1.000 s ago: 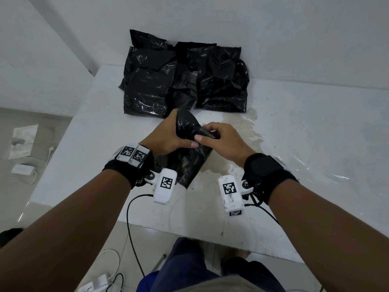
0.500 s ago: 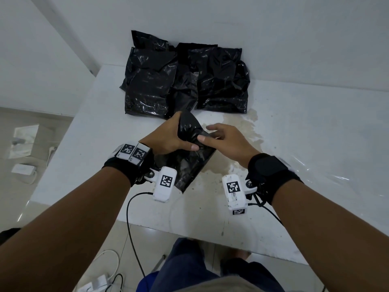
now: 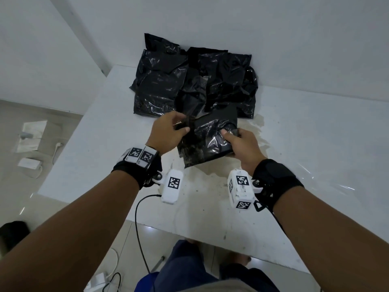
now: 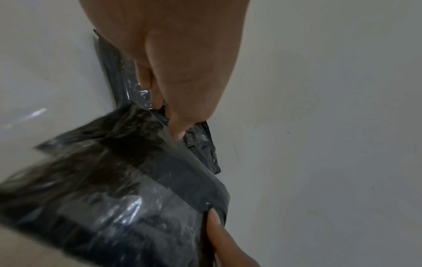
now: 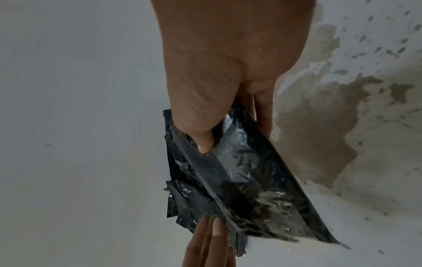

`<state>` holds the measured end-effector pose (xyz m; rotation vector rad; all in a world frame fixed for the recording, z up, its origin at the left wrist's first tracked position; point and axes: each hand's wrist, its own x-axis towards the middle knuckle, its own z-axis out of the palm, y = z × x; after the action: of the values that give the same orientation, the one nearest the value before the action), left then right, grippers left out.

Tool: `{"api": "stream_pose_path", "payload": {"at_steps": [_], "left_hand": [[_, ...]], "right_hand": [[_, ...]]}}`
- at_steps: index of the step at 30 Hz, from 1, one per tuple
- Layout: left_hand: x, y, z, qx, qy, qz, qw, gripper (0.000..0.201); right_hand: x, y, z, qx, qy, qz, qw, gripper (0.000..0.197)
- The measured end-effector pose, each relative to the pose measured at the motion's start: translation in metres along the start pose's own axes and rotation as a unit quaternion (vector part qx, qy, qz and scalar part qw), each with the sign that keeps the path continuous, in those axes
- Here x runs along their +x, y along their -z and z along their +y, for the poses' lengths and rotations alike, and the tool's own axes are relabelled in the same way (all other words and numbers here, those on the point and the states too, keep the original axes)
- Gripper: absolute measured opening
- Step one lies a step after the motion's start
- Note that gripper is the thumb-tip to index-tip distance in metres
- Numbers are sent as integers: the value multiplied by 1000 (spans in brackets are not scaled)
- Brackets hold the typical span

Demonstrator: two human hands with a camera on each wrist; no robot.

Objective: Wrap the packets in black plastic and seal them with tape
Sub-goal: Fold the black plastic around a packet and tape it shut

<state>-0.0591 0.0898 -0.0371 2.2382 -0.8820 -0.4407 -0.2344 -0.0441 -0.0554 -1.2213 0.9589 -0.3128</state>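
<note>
Pinching the loose flap at the left edge, the left hand (image 3: 168, 131) pulls the wrap taut on the black-wrapped packet (image 3: 207, 142), held just above the tabletop (image 3: 315, 127). On the right, the right hand (image 3: 242, 142) clamps the opposite edge, thumb on top, likely steadying it for tape; the finished pile (image 3: 193, 81) waits behind.

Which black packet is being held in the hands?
The shiny black plastic packet nearest the person, gripped by both hands; the other black packets lie piled against the wall.
</note>
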Motion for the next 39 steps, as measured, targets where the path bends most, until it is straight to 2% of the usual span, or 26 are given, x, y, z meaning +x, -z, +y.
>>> {"api": "stream_pose_path", "payload": {"at_steps": [3, 10, 16, 23, 27, 33, 39], "left_hand": [[-9, -7, -3, 13, 9, 68, 998, 20], [-19, -27, -13, 25, 82, 127, 988, 13], [-25, -37, -5, 0, 129, 121, 984, 19], [-20, -43, -6, -87, 212, 121, 966, 23], [-20, -45, -17, -195, 223, 76, 952, 25], [-20, -38, -16, -311, 214, -11, 926, 19], [-14, -27, -12, -338, 213, -105, 911, 25]], "right_hand": [[0, -1, 3, 23, 6, 46, 999, 9], [5, -9, 4, 46, 8, 87, 995, 12], [7, -14, 5, 83, 4, 85, 993, 10], [4, -13, 3, 112, -7, 71, 991, 12], [3, -7, 3, 133, -20, 65, 989, 13], [5, 2, 6, 185, -60, 63, 979, 15], [1, 7, 4, 227, -72, 62, 969, 18]]}}
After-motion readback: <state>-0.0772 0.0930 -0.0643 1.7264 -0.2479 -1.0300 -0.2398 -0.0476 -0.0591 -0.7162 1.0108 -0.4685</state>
